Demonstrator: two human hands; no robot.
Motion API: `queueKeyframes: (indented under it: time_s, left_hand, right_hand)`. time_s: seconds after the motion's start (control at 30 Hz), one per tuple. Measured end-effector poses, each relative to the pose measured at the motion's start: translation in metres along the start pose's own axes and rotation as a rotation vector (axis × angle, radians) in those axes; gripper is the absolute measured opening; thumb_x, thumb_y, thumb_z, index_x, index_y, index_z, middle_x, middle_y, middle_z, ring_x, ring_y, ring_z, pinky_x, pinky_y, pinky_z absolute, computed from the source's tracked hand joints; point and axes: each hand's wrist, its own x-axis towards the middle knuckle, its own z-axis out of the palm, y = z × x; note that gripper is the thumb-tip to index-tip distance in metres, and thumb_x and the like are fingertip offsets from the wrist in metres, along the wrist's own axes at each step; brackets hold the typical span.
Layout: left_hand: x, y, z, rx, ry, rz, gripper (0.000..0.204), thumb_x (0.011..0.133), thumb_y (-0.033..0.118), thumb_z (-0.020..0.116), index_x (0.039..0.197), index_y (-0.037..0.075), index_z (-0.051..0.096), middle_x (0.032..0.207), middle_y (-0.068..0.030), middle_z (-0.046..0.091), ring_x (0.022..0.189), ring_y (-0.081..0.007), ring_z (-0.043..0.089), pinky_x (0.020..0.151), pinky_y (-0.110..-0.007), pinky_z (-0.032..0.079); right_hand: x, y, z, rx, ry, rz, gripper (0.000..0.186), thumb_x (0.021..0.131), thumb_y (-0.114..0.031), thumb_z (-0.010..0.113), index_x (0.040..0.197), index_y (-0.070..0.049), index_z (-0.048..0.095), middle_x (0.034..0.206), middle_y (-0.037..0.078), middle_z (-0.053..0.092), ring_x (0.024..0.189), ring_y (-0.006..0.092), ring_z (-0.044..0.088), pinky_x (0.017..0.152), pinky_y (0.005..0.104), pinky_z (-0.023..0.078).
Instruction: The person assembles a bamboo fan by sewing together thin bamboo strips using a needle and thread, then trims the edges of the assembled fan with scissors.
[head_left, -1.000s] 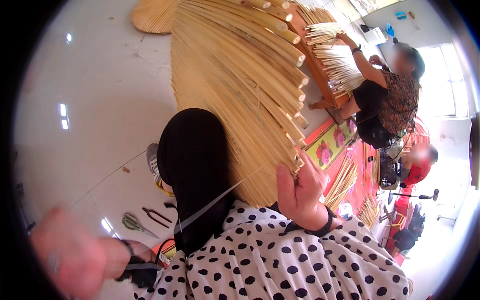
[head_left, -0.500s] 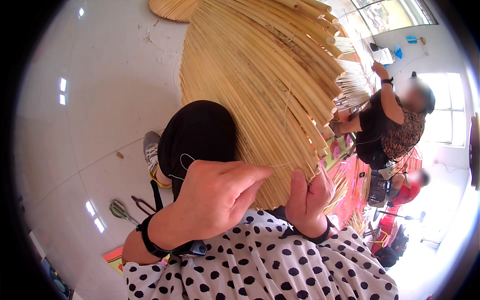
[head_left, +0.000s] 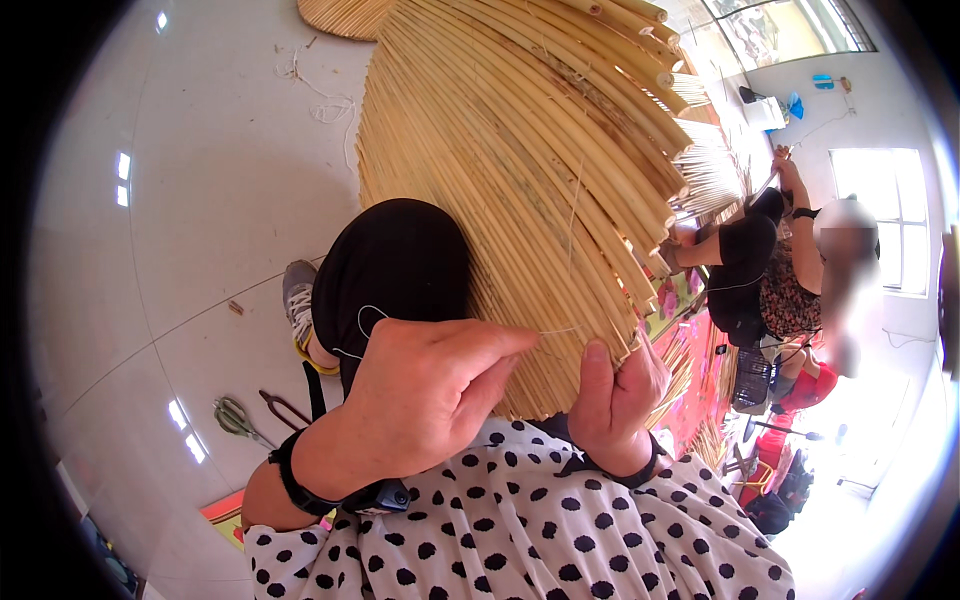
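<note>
A large fan-shaped panel of straw-coloured reed stalks [head_left: 470,180] lies across my lap and spreads away from me, its thick round ends along the right side. Over its near part, my left hand [head_left: 430,385] is closed in a pinch on a thin pale thread [head_left: 562,330]. The thread runs short and taut to the right, toward the stalks by my other hand. A loose loop of it hangs at my knee. My right hand [head_left: 615,400] grips the panel's near right edge, thumb on top and fingers curled around the stalk ends.
Scissors [head_left: 240,420] and a dark U-shaped tool [head_left: 285,408] lie on the tiled floor at left. Tangled string [head_left: 325,105] is on the floor beyond. Loose reeds [head_left: 675,385] and a black basket [head_left: 752,378] are at right, where a co-worker [head_left: 790,270] sits.
My left hand has shifted very slightly left, with the thread still pinched. My right hand keeps its grip. The co-worker at right has leaned and moved both arms.
</note>
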Motion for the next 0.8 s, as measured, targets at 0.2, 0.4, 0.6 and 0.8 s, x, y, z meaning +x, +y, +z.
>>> queueKeyframes:
  time_s: [0.2, 0.4, 0.6, 0.8]
  left_hand:
    - [0.0043, 0.0004, 0.0015, 0.011, 0.001, 0.002, 0.015, 0.08, -0.008, 0.064, 0.094, -0.003, 0.067, 0.067, -0.0124, 0.065, 0.052, -0.0196, 0.062, 0.048, -0.026, 0.046]
    - [0.0048, 0.0003, 0.0023, 0.019, -0.011, 0.004, 0.015, 0.079, -0.008, 0.065, 0.093, -0.004, 0.067, 0.068, -0.0128, 0.065, 0.052, -0.0211, 0.062, 0.048, -0.027, 0.047]
    - [0.0029, 0.0014, 0.0014, 0.034, -0.015, 0.004, 0.016, 0.079, -0.008, 0.065, 0.093, -0.003, 0.068, 0.069, -0.0132, 0.066, 0.054, -0.022, 0.063, 0.049, -0.027, 0.048]
    - [0.0028, 0.0028, 0.0003, 0.037, -0.022, -0.001, 0.016, 0.078, -0.008, 0.066, 0.093, -0.002, 0.068, 0.07, -0.013, 0.066, 0.054, -0.0217, 0.063, 0.048, -0.027, 0.048]
  right_hand:
    - [0.0013, 0.0012, -0.0011, 0.002, -0.01, 0.031, 0.037, 0.076, -0.004, 0.064, 0.108, 0.013, 0.059, 0.077, 0.017, 0.061, 0.058, 0.0299, 0.06, 0.052, 0.0332, 0.044]
    - [0.0014, 0.0024, -0.001, 0.006, -0.014, 0.014, 0.036, 0.077, -0.004, 0.064, 0.108, 0.012, 0.059, 0.079, 0.017, 0.062, 0.058, 0.0297, 0.06, 0.052, 0.0334, 0.044]
    - [0.0015, -0.0008, -0.0011, 0.03, -0.021, 0.022, 0.033, 0.077, -0.004, 0.064, 0.106, 0.012, 0.059, 0.077, 0.017, 0.06, 0.058, 0.0301, 0.06, 0.05, 0.0332, 0.044]
    - [0.0022, 0.0006, 0.0001, 0.043, 0.0, 0.008, 0.031, 0.077, -0.003, 0.063, 0.104, 0.012, 0.06, 0.075, 0.017, 0.059, 0.057, 0.03, 0.059, 0.05, 0.0333, 0.044]
